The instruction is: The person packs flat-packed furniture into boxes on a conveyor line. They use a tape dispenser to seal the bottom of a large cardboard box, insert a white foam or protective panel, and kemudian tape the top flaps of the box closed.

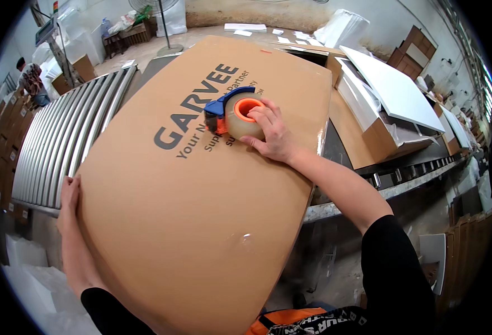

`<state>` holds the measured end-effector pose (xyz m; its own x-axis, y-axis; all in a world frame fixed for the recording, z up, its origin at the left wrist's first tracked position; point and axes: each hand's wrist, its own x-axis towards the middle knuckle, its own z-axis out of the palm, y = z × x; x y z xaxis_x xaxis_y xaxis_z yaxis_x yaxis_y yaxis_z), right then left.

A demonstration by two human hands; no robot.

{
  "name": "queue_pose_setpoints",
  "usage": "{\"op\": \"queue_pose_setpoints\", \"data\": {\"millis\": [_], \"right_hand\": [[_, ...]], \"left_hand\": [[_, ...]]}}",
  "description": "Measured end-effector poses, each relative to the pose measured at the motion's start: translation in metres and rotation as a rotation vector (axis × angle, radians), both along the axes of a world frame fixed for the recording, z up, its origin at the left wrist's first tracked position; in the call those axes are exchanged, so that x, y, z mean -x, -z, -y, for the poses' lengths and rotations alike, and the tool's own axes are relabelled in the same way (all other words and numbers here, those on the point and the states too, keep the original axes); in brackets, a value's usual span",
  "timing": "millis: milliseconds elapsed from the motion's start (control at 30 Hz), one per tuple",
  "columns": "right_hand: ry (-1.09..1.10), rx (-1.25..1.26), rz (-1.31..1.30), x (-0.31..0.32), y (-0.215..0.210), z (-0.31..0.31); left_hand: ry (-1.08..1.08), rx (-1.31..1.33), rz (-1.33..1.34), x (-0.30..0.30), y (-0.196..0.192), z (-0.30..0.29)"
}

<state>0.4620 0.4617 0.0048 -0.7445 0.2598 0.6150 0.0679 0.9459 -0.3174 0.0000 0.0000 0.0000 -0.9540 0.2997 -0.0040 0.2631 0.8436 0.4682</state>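
Observation:
A large flat cardboard box [190,206] with dark printing on its top fills the middle of the view. My right hand [271,131] grips a tape dispenser [216,114] with a blue guard, an orange core and a thick roll of clear tape, over the box's printed face. The fingers reach into the core and the thumb lies along the roll's near side. At the box's left edge, my left hand [70,195] is closed around the cardboard, with part of its fingers hidden by the edge.
A roller conveyor [70,134] runs along the left. To the right, an open carton [377,131] holds white panels, one white panel [394,86] resting tilted on top. A person [32,81] is at the far left near stacked boxes [3,151]. A fan stand [165,28] is behind.

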Motion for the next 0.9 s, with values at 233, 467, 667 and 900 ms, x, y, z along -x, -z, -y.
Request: {"op": "queue_pose_setpoints", "data": {"millis": [233,467,667,900], "right_hand": [[-0.020,-0.211,-0.003,-0.008,-0.032,-0.052],[0.475,-0.206,0.057,-0.095,-0.010,0.034],[0.552,0.306,0.473,-0.252,-0.027,0.137],[0.701,0.474,0.100,-0.295,-0.006,0.156]], "left_hand": [[-0.140,-0.024,-0.095,-0.097,0.000,-0.005],[-0.296,-0.011,-0.145,-0.254,-0.030,0.018],[-0.418,-0.014,-0.091,-0.344,-0.019,0.023],[-0.431,0.023,-0.209,-0.377,-0.022,-0.003]]}}
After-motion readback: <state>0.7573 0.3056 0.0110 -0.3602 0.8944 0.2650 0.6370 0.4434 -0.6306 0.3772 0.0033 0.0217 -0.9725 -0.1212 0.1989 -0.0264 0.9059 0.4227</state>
